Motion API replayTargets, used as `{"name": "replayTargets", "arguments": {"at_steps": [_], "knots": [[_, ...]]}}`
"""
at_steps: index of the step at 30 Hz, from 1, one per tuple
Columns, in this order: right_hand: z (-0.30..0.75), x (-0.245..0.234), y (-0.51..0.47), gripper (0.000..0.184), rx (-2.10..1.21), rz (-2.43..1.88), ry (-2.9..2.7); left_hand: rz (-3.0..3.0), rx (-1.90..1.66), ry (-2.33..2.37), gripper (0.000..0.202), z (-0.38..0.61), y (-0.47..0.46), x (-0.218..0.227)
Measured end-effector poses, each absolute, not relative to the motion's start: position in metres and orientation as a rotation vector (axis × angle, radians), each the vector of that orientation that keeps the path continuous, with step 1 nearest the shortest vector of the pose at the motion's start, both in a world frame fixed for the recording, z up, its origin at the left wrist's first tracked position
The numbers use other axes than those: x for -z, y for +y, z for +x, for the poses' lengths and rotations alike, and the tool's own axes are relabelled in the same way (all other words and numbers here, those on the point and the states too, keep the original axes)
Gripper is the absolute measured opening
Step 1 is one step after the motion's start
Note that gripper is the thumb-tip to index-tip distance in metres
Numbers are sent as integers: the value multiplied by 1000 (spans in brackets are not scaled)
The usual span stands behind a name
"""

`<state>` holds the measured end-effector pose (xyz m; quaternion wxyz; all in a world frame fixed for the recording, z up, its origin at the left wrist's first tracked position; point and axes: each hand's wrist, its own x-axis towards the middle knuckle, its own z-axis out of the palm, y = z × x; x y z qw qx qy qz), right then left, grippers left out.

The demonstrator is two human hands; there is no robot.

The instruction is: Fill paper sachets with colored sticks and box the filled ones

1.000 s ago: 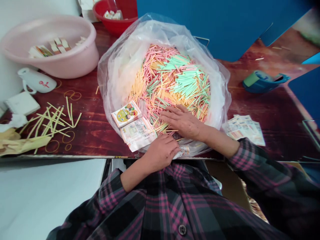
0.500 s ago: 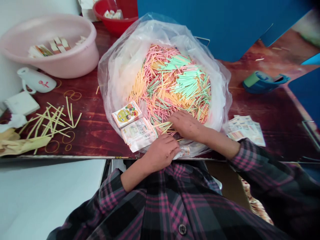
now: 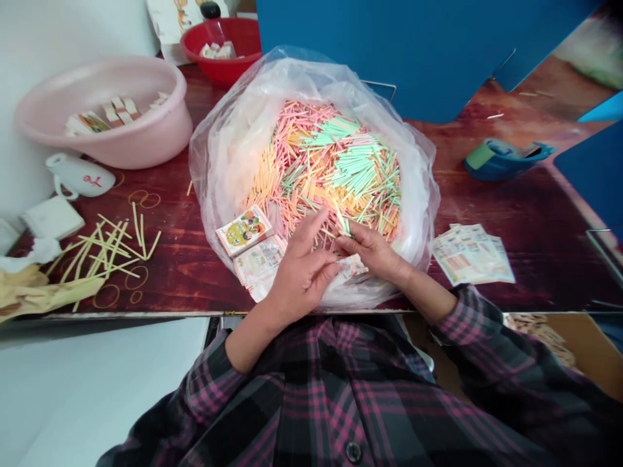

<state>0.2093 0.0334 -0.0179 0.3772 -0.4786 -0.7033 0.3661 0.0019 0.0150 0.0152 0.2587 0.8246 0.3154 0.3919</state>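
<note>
A wide clear plastic bag (image 3: 219, 162) lies rolled open, full of short pink, orange and green sticks (image 3: 302, 123). Over its near side, my right hand (image 3: 374, 250) pinches a few pale green and yellow sticks (image 3: 343, 224) between thumb and fingers. My left hand (image 3: 304, 275) faces it, index finger stretched out towards those sticks. Its thumb and lower fingers close at the edge of a small printed packet (image 3: 352, 264), partly covered by my hands. Just left of my left hand, a stack of printed wrappers (image 3: 260, 259) and a picture-printed packet (image 3: 244, 230) rest on the bag's edge.
A pink basin (image 3: 160, 139) and a red basin (image 3: 224, 68) hold small boxes. Loose pale sticks (image 3: 104, 246), rubber bands and a white mug (image 3: 82, 175) lie left. Printed wrappers (image 3: 472, 254) and a blue tape dispenser (image 3: 501, 162) are right. Blue panels (image 3: 413, 58) stand behind.
My right hand has lifted from the stick pile with sticks in its fingers. My left hand has risen and opened its index finger; the small packet has come up from the table edge. The view has shifted slightly.
</note>
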Motion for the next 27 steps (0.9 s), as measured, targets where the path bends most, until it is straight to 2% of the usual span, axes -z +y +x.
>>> {"name": "replayTargets", "arguments": {"at_steps": [4, 9, 13, 18, 20, 27], "knots": [[208, 20, 29, 12, -958, -1110, -1840, 2301, -994, 823, 26, 12, 36, -21], [208, 27, 29, 17, -955, -1108, -1859, 2215, -849, 723, 25, 21, 39, -11], [204, 29, 32, 14, -918, -1172, -1856, 2002, -945, 830, 28, 17, 35, -11], [191, 22, 40, 33, -942, -1236, -1420, 1553, -1146, 957, 34, 18, 37, -1], [186, 19, 42, 34, -972, -1183, -1335, 1442, -1134, 958, 35, 19, 37, 7], [179, 21, 38, 30, -916, -1343, -1546, 1188, -1168, 907, 29, 14, 39, 15]]}}
